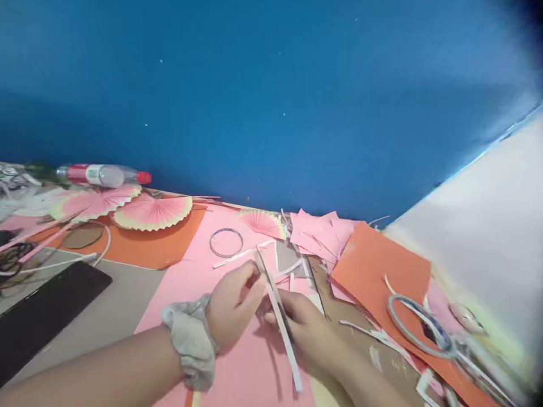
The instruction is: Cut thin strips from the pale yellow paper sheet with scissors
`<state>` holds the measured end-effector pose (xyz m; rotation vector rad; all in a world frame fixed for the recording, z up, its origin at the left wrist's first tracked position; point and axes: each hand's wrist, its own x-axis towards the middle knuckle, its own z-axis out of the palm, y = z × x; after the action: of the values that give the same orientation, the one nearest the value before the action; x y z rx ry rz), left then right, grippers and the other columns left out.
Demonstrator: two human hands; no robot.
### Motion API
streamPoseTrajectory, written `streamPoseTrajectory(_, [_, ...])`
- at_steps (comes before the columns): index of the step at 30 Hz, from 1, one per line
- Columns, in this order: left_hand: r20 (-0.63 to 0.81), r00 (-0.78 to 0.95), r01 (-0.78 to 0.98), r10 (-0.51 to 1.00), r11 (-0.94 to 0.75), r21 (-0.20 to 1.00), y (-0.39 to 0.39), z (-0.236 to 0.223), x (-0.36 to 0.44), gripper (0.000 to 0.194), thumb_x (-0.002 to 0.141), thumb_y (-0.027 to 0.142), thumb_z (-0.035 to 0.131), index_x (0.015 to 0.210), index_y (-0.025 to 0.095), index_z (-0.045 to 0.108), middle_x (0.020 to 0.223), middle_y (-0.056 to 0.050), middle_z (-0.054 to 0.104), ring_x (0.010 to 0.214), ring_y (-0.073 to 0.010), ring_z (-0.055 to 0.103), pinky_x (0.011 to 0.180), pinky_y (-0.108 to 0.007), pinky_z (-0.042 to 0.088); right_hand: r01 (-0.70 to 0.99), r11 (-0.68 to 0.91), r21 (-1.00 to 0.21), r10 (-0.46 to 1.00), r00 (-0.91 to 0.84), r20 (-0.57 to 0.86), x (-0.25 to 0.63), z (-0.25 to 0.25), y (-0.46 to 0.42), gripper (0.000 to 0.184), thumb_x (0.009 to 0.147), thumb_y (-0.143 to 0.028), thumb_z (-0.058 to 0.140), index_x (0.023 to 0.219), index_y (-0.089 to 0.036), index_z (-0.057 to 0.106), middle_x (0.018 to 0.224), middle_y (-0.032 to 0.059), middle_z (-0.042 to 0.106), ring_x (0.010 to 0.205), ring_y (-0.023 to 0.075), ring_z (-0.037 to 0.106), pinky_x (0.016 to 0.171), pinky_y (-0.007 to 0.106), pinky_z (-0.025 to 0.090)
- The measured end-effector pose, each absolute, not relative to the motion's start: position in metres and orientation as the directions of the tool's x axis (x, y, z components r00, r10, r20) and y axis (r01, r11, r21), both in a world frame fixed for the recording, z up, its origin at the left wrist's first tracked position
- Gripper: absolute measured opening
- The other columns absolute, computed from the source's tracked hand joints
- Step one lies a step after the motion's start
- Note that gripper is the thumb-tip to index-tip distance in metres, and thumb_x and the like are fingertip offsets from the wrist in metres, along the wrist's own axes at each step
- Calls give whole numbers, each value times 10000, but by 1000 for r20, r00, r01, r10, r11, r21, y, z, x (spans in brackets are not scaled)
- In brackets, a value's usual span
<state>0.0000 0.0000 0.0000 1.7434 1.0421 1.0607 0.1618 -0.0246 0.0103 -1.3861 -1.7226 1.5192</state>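
My left hand (237,302), with a grey scrunchie (190,339) round its wrist, pinches a narrow white paper strip (286,350) between thumb and fingers. The strip slants down toward me across my right hand. My right hand (303,325) is closed round what look like scissors (263,260); a thin grey blade points away from me beside the strip, and the handles are mostly hidden. Both hands are close together over a pink paper sheet (178,305). Just beyond them lie white strip offcuts (231,261) and a thin bangle-like ring (226,243).
Pleated pink paper fans (155,213) and a plastic bottle (104,175) lie along the blue wall (271,113). A black phone-like slab (51,316) is at left. Pink paper pieces (318,232), orange paper (377,265) and more rings (419,325) are at right.
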Motion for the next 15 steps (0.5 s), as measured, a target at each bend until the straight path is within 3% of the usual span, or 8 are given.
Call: streamPoseTrajectory(15, [260,302,240,917,-337,910,0,0,-1,246,917,225,318,676,193,361,624,43,396,567,-104,370,551,-242,316,449,-70,-891,868,-413,-276,162,21,-22,102,827,-252,525,754,-181,525,661,-48,456,620,105,387,566,204,286])
